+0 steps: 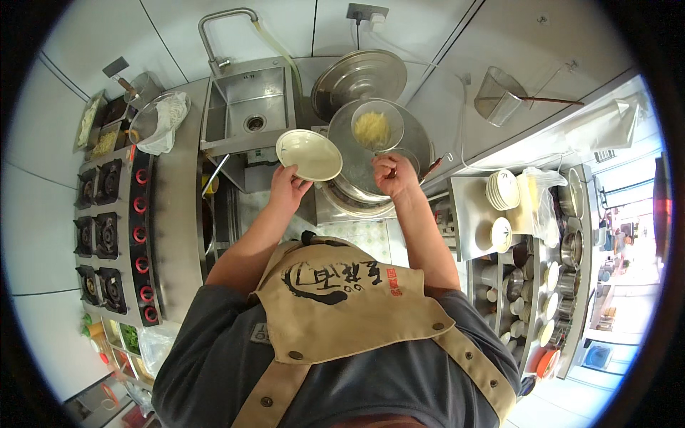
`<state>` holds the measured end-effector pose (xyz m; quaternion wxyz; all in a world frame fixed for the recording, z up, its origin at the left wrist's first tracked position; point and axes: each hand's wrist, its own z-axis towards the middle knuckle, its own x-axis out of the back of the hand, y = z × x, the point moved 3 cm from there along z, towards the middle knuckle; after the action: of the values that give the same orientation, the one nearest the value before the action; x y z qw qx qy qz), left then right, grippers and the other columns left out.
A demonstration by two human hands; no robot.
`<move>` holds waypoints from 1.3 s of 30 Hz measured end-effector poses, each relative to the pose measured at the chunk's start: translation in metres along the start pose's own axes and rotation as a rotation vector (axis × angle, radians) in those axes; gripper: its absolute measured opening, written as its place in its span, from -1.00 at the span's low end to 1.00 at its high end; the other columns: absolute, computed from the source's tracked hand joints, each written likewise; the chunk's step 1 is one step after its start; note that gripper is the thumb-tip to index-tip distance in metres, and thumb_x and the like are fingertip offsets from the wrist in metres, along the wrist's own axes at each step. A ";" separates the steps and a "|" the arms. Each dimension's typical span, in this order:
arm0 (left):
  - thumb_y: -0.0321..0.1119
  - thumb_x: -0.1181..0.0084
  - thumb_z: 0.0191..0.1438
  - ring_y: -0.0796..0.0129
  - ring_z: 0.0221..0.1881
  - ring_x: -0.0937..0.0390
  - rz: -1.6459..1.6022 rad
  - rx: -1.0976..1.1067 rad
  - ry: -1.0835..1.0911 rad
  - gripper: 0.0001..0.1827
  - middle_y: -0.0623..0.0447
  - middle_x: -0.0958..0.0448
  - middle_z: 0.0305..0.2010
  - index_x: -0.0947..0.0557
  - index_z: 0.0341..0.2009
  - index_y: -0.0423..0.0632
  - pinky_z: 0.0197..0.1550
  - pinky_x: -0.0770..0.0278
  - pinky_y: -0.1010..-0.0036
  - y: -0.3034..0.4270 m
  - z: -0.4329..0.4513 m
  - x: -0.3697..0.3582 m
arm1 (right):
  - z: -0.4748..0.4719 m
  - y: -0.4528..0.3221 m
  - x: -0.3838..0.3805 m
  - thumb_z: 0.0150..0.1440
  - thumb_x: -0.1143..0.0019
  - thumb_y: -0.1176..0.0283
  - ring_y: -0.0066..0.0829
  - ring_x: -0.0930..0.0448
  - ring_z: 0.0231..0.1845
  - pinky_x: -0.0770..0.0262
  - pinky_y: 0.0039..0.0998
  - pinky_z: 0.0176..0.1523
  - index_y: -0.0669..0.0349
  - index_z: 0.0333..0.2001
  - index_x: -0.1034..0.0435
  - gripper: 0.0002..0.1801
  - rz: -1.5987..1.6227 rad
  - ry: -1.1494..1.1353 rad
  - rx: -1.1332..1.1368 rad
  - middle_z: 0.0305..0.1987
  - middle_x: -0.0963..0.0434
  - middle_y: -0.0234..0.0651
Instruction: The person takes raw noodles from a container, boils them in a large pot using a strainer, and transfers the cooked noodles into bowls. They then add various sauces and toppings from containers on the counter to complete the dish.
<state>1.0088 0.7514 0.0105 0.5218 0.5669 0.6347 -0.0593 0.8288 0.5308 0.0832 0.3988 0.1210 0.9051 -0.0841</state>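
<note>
My left hand (289, 187) grips the rim of a pale, shallow bowl (312, 158), which looks empty and is tilted to the left of a large steel pot (350, 155). In my right hand (395, 174) is the handle of a mesh strainer (398, 115), mostly hidden by my fingers. Yellow noodles (372, 129) lie in the strainer, over the pot. The pot holds cloudy liquid. Beside my right hand, a second strainer with a dark red handle (432, 169) rests at the pot's right side.
A large steel lid (356, 80) leans behind the pot. Left of it are a steel sink (251, 107) with a tap and a gas stove (109, 235) with several burners. At right, stacked bowls (502, 190) stand on a steel counter, above shelves of bowls and pots.
</note>
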 end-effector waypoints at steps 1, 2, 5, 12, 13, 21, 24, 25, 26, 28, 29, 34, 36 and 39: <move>-0.42 -0.07 0.20 0.20 0.10 -0.55 0.005 0.011 -0.017 -0.59 0.04 -0.50 0.07 -0.39 0.15 0.00 0.24 -0.47 -0.09 0.000 -0.002 0.003 | -0.013 0.006 -0.004 0.20 0.10 0.61 -0.72 -0.13 -0.73 0.03 -0.62 -0.66 0.23 -0.31 -0.24 -0.94 -0.033 -0.040 -0.004 -0.62 -0.19 -0.58; -0.42 -0.07 0.20 0.20 0.11 -0.55 0.002 0.017 0.001 -0.58 0.03 -0.50 0.07 -0.39 0.15 0.00 0.25 -0.47 -0.09 -0.001 -0.007 0.008 | -0.029 0.016 -0.001 0.19 0.09 0.61 -0.72 -0.14 -0.73 0.02 -0.62 -0.66 0.23 -0.30 -0.24 -0.94 -0.067 -0.079 -0.007 -0.62 -0.19 -0.58; -0.42 -0.06 0.20 0.18 0.12 -0.54 -0.018 0.002 0.001 -0.58 0.02 -0.49 0.08 -0.39 0.16 0.00 0.26 -0.46 -0.09 0.003 0.000 -0.003 | -0.047 0.027 0.013 0.16 0.07 0.60 -0.72 -0.16 -0.74 -0.06 -0.62 -0.66 0.23 -0.23 -0.27 -0.91 -0.127 -0.190 0.010 -0.62 -0.18 -0.57; -0.38 -0.07 0.19 0.10 0.22 -0.48 0.019 0.018 0.023 -0.57 -0.03 -0.46 0.18 -0.39 0.17 0.01 0.29 -0.40 -0.13 -0.007 0.001 0.003 | -0.019 0.008 0.010 0.19 0.09 0.58 -0.69 -0.16 -0.73 -0.05 -0.60 -0.64 0.19 -0.39 -0.25 -0.90 -0.062 -0.062 0.013 -0.64 -0.19 -0.56; -0.36 -0.08 0.19 0.07 0.26 -0.46 0.018 0.007 0.008 -0.56 -0.04 -0.45 0.22 -0.39 0.17 0.01 0.30 -0.38 -0.14 -0.009 0.003 -0.005 | -0.023 0.005 0.018 0.20 0.09 0.57 -0.69 -0.16 -0.72 -0.06 -0.59 -0.64 0.17 -0.43 -0.23 -0.86 -0.106 -0.091 -0.016 -0.64 -0.19 -0.56; -0.42 -0.03 0.24 0.04 0.18 -0.50 -0.031 0.030 -0.006 -0.64 -0.11 -0.48 0.16 -0.42 0.12 -0.14 0.31 -0.42 -0.11 -0.015 0.020 -0.033 | -0.033 0.007 -0.002 0.16 0.04 0.56 -0.59 -0.25 -0.67 -0.13 -0.51 -0.60 0.19 -0.47 -0.25 -0.85 -0.597 -0.057 0.295 -0.59 -0.25 -0.46; -0.36 -0.09 0.23 0.08 0.18 -0.50 -0.012 0.003 -0.123 -0.64 -0.08 -0.49 0.14 -0.44 0.10 -0.12 0.33 -0.39 -0.10 -0.005 0.028 -0.061 | -0.072 0.033 -0.041 0.15 0.07 0.58 -0.58 -0.23 -0.71 -0.14 -0.44 -0.66 0.16 -0.32 -0.24 -0.92 -0.699 -0.084 0.404 -0.58 -0.25 -0.43; -0.35 -0.09 0.22 0.09 0.18 -0.49 -0.009 -0.026 -0.182 -0.64 -0.08 -0.50 0.14 -0.44 0.10 -0.11 0.34 -0.38 -0.10 -0.001 0.034 -0.073 | -0.068 0.029 -0.052 0.15 0.08 0.58 -0.58 -0.22 -0.72 -0.13 -0.42 -0.68 0.15 -0.28 -0.23 -0.91 -0.772 -0.111 0.457 -0.59 -0.25 -0.42; -0.32 -0.07 0.24 0.12 0.20 -0.48 -0.011 0.008 -0.107 -0.64 -0.06 -0.49 0.15 -0.44 0.11 -0.10 0.34 -0.40 -0.06 -0.001 0.035 -0.078 | -0.074 0.036 -0.050 0.15 0.09 0.60 -0.57 -0.24 -0.71 -0.15 -0.42 -0.66 0.15 -0.25 -0.21 -0.88 -0.872 -0.094 0.513 -0.58 -0.24 -0.43; -0.30 -0.07 0.25 0.13 0.19 -0.49 -0.034 -0.029 -0.192 -0.65 -0.06 -0.50 0.14 -0.45 0.10 -0.11 0.32 -0.43 -0.02 0.012 0.038 -0.103 | -0.091 0.045 -0.066 0.18 0.11 0.58 -0.54 -0.33 -0.66 -0.25 -0.38 -0.60 0.19 -0.16 -0.20 -0.85 -0.996 -0.107 0.524 -0.56 -0.31 -0.37; -0.29 -0.07 0.25 0.14 0.18 -0.49 -0.040 -0.036 -0.225 -0.65 -0.06 -0.51 0.13 -0.46 0.09 -0.11 0.31 -0.45 -0.01 0.015 0.035 -0.112 | -0.090 0.047 -0.062 0.19 0.10 0.56 -0.46 -0.36 -0.67 -0.29 -0.34 -0.58 0.21 -0.12 -0.21 -0.83 -1.127 -0.077 0.631 -0.54 -0.34 -0.31; -0.24 -0.08 0.28 0.10 0.17 -0.50 -0.105 -0.080 -0.301 -0.65 -0.11 -0.50 0.13 -0.46 0.06 -0.15 0.30 -0.49 0.00 0.042 0.032 -0.166 | -0.050 0.040 -0.044 0.23 0.06 0.48 0.22 -0.53 -0.51 -0.47 0.02 -0.39 0.34 0.26 -0.07 -0.45 -1.737 -0.028 1.366 -0.45 -0.51 0.17; -0.26 -0.08 0.27 0.21 0.16 -0.49 -0.108 -0.073 -0.291 -0.68 0.00 -0.52 0.10 -0.47 0.06 -0.06 0.27 -0.50 0.03 0.052 0.022 -0.174 | -0.054 0.046 -0.055 0.21 0.07 0.52 0.32 -0.58 -0.39 -0.48 0.11 -0.35 0.43 0.33 0.07 -0.34 -1.835 0.018 1.414 -0.42 -0.53 0.29; -0.27 -0.08 0.26 0.25 0.15 -0.50 -0.129 -0.082 -0.362 -0.69 0.04 -0.52 0.09 -0.48 0.07 -0.02 0.24 -0.53 0.05 0.060 0.021 -0.179 | -0.050 0.037 -0.072 0.20 0.06 0.54 0.32 -0.57 -0.41 -0.48 0.12 -0.37 0.45 0.33 0.08 -0.33 -1.920 0.080 1.458 -0.43 -0.53 0.27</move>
<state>1.0346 0.6408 0.1625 0.6452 0.4834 0.5673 -0.1678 0.8511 0.5676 0.1685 -0.0167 -0.4020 0.3776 -0.8340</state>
